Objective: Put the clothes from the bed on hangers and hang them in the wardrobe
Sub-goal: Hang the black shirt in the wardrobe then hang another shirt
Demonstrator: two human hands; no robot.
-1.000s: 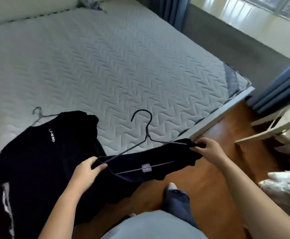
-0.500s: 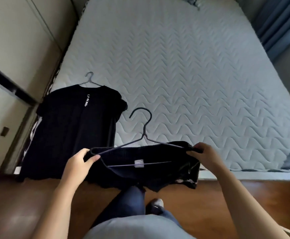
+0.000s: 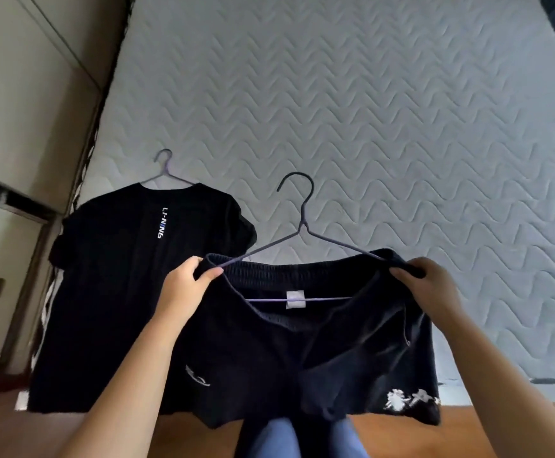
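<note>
Left hand (image 3: 183, 285) and right hand (image 3: 431, 285) are each pinched on a waistband end of black shorts (image 3: 319, 358), held over bed (image 3: 368, 110) edge w/ hanger (image 3: 302, 226) inside. Waistband should be pulled taut & level so hanger arms are seated evenly.

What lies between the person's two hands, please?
In the head view: the waistband of the black shorts, gripped by left hand and right hand, with the dark hanger inside it and a white label.
</note>
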